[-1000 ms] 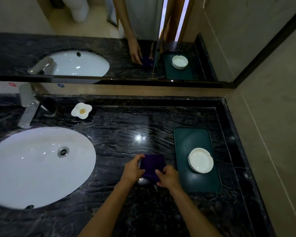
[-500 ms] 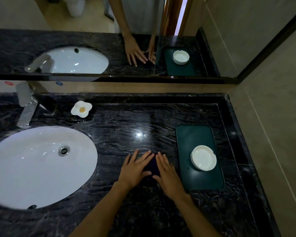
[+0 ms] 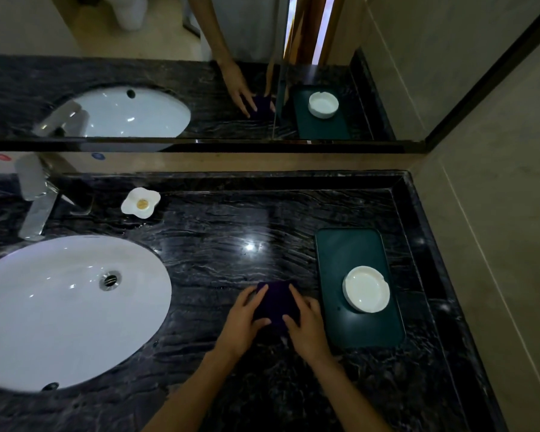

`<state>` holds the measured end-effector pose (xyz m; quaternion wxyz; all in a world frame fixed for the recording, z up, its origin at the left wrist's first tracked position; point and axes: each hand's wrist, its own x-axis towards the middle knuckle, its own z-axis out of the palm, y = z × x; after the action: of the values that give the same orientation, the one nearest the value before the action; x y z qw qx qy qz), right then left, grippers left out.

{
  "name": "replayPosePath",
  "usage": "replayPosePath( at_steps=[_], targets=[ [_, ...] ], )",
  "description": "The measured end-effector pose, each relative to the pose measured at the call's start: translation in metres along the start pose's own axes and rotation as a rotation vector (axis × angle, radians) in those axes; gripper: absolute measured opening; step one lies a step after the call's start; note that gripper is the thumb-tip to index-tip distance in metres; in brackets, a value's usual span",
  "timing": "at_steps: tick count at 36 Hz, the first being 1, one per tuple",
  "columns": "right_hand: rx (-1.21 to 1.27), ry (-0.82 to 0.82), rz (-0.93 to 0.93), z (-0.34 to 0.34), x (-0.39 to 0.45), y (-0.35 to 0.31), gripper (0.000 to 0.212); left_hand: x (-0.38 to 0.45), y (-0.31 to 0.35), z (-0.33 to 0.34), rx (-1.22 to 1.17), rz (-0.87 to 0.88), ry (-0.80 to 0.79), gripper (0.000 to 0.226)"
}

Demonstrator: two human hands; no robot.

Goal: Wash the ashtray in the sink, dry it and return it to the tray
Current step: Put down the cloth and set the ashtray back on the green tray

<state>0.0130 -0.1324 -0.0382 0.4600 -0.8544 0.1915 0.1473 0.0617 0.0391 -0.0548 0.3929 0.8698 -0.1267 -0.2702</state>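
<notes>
The white round ashtray (image 3: 366, 289) sits on the near half of the dark green tray (image 3: 349, 251), at the right of the black marble counter. Just left of the tray lies a folded dark purple cloth (image 3: 276, 299). My left hand (image 3: 243, 319) grips the cloth's left edge and my right hand (image 3: 307, 322) grips its right edge, thumbs resting on top. Neither hand touches the ashtray. The white oval sink (image 3: 60, 307) is set into the counter at the left.
A chrome faucet (image 3: 36, 201) stands behind the sink, with a white flower-shaped dish (image 3: 140, 202) beside it. A mirror (image 3: 169, 73) runs along the back. A beige wall (image 3: 496, 244) closes the counter on the right, close to the tray.
Both hands lay flat and pressed down on the cloth half a second ago. They have since slid apart to its two sides, uncovering its top. The ashtray has stayed on the tray.
</notes>
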Motion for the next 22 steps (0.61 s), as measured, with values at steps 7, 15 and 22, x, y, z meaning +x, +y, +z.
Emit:
replayPosePath(
  at_steps=[7, 15, 22],
  targets=[
    [-0.106, -0.042, -0.027, -0.013, 0.027, -0.013, 0.071, 0.022, 0.013, -0.006, 0.031, -0.046, 0.035, 0.077],
    [-0.207, -0.131, -0.071, -0.022, 0.033, -0.013, 0.079, 0.023, 0.016, -0.004, 0.071, -0.034, 0.058, 0.078],
    [-0.197, -0.139, -0.052, -0.031, 0.031, -0.022, 0.082, 0.016, 0.028, -0.010, 0.063, -0.068, 0.086, 0.078]
  ],
)
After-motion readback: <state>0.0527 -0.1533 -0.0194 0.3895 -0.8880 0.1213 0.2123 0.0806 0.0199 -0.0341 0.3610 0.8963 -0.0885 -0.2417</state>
